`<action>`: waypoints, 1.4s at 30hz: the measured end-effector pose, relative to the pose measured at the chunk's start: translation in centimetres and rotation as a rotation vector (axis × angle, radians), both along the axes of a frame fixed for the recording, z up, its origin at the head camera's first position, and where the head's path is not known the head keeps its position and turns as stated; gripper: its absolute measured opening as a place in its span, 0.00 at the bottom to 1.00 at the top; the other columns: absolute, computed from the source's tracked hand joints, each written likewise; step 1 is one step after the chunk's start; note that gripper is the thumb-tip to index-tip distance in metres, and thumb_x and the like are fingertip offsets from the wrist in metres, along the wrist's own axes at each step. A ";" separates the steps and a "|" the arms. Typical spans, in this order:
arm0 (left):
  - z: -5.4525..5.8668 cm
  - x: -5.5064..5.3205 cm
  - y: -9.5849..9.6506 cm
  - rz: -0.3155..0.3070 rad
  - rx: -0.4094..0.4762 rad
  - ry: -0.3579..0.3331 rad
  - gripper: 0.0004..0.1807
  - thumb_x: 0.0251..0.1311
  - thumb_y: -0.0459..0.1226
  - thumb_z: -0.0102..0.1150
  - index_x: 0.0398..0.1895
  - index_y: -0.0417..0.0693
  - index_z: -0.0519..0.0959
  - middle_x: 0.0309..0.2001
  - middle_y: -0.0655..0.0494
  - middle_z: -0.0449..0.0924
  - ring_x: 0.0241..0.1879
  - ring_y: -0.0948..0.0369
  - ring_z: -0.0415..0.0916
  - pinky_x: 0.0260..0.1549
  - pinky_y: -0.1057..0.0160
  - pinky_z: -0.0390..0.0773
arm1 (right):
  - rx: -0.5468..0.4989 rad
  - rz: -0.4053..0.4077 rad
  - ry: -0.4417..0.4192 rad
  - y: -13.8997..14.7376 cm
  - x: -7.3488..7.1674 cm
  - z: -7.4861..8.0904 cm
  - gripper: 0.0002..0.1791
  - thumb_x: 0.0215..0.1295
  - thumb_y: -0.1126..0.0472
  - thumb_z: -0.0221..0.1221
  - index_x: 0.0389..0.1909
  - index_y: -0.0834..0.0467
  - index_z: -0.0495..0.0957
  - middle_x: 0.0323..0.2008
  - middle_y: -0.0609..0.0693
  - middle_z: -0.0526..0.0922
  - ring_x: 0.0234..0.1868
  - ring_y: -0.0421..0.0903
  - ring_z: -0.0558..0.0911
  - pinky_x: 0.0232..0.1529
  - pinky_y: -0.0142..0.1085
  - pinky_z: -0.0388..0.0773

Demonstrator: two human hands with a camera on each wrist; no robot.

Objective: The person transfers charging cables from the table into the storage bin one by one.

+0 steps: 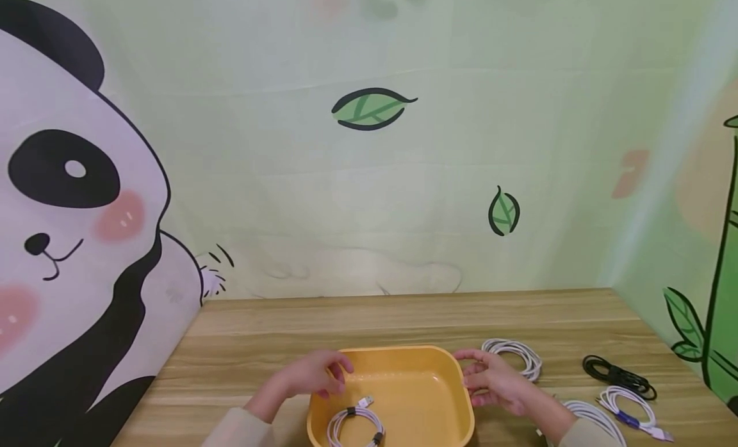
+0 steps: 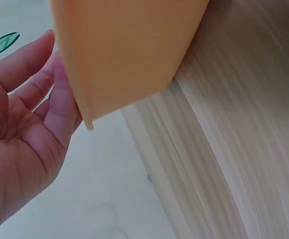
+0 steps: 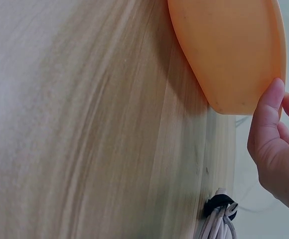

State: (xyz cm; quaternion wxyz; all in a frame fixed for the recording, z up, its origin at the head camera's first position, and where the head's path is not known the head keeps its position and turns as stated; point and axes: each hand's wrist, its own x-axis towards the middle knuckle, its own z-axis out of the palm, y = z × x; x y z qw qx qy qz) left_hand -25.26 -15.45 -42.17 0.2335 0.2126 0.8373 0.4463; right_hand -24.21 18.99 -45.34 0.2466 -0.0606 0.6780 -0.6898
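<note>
A yellow plastic bin stands on the wooden table in front of me. My left hand pinches its rim at the left side, near the far corner. On the opposite side my right hand grips the rim between thumb and fingers. The right wrist view shows that thumb lying against the outer wall. Inside the bin, at the front left, lies a coiled white USB cable with dark ties. Its plug points up toward the far side.
Right of the bin lie a coiled grey-white cable, a black cable bundle and a white cable with a blue tie. Another pale coil is partly covered by my right forearm. A printed panda backdrop rises behind the table.
</note>
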 end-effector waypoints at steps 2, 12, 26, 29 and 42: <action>0.1 0.0 -0.3 0.004 0.019 0.000 0.14 0.50 0.26 0.55 0.42 0.32 0.70 0.27 0.53 0.70 0.24 0.61 0.67 0.20 0.67 0.70 | -0.001 0.003 0.000 0.0 0.0 -0.1 0.32 0.52 0.70 0.56 0.58 0.67 0.55 0.32 0.51 0.73 0.22 0.39 0.76 0.23 0.29 0.76; 0.0 0.1 -1.4 0.040 0.084 -0.020 0.14 0.50 0.28 0.55 0.40 0.29 0.69 0.26 0.53 0.69 0.20 0.63 0.66 0.18 0.71 0.68 | 0.006 0.008 0.002 0.0 0.0 -0.2 0.32 0.53 0.70 0.55 0.59 0.67 0.54 0.31 0.51 0.73 0.22 0.39 0.76 0.23 0.29 0.76; 0.1 0.4 -2.9 0.145 0.135 -0.121 0.17 0.49 0.29 0.56 0.42 0.29 0.67 0.28 0.54 0.65 0.22 0.62 0.67 0.21 0.69 0.73 | -0.011 0.020 -0.002 0.1 0.1 -0.1 0.33 0.53 0.70 0.55 0.59 0.68 0.53 0.31 0.51 0.73 0.22 0.39 0.76 0.23 0.29 0.76; -0.1 0.3 -3.2 0.164 0.145 -0.134 0.16 0.49 0.28 0.55 0.41 0.29 0.66 0.27 0.54 0.65 0.22 0.62 0.67 0.21 0.70 0.72 | -0.014 0.019 -0.004 0.1 0.1 0.0 0.33 0.52 0.70 0.55 0.59 0.68 0.53 0.31 0.51 0.73 0.22 0.39 0.76 0.23 0.29 0.76; -0.6 0.7 -4.1 0.211 0.171 -0.170 0.16 0.47 0.28 0.55 0.39 0.31 0.65 0.27 0.55 0.66 0.23 0.62 0.68 0.22 0.70 0.72 | -0.015 0.021 -0.005 0.1 0.0 -0.1 0.32 0.53 0.70 0.55 0.59 0.67 0.53 0.30 0.51 0.73 0.22 0.39 0.76 0.23 0.29 0.76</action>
